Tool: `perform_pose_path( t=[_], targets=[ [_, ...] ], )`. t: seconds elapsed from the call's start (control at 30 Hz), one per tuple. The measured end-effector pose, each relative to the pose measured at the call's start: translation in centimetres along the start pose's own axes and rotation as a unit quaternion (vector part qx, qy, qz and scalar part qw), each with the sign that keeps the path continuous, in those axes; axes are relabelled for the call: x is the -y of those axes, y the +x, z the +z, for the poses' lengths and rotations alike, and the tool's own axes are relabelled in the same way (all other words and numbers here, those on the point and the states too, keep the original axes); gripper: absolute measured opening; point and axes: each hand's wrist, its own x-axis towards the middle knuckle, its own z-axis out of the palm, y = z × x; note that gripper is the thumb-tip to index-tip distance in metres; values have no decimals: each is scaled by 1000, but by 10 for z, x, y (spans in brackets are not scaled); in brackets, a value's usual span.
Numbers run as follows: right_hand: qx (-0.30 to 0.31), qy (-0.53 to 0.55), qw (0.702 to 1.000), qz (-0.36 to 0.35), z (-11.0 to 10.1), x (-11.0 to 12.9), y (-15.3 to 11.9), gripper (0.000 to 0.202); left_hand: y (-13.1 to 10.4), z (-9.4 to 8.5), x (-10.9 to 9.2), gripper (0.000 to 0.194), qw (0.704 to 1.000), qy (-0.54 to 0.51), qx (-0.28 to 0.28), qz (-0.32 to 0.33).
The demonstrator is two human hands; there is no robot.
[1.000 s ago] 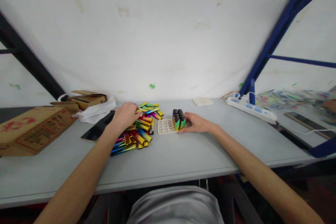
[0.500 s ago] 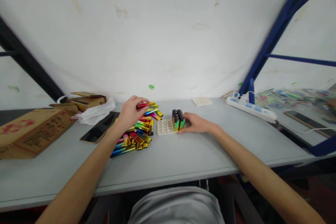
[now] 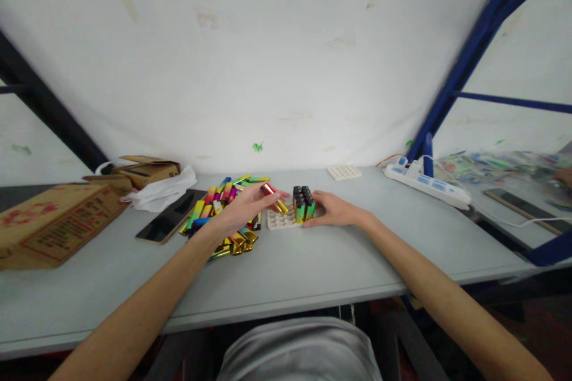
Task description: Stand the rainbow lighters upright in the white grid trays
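Lighter (image 3: pixel 280 206) (red-gold, tilted) within left grip (image 3: pixel 245 207)

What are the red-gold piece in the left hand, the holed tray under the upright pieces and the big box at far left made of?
Red-gold piece: glossy, bright highlights; metal or metallic-coated plastic, can't tell.
Holed tray: matte off-white, probably molded plastic, given the regular round holes.
Big box: matte brown cardboard, most likely; flat panels, red and dark print.

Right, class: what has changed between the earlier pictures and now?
The left hand lifted a red-and-gold lighter from the pile and carried it rightward to the white tray, gold end now slanting down. The right hand, upright lighters and second tray stayed put.
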Motion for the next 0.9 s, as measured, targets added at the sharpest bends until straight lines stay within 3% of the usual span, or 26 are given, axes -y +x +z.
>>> perform_pose_path(
  t=[0.13,0.27,0.47,0.63,0.9],
  targets=[
    [-3,-1,1000,-5,-1,2,0,55,-1,5,5,35,997,-61,39,-11],
    [-4,14,1000,1,-1,4,0,54,0,8,11,32,998,-66,22,-2],
    [0,9,1000,11,0,2,0,58,4,11,18,36,990,-129,24,-41],
    [-3,5,1000,7,0,2,0,57,7,14,11,49,981,-167,17,-97],
    [-2,6,1000,16,-1,5,0,58,3,11,4,33,984,-143,-3,-109]
  ],
)
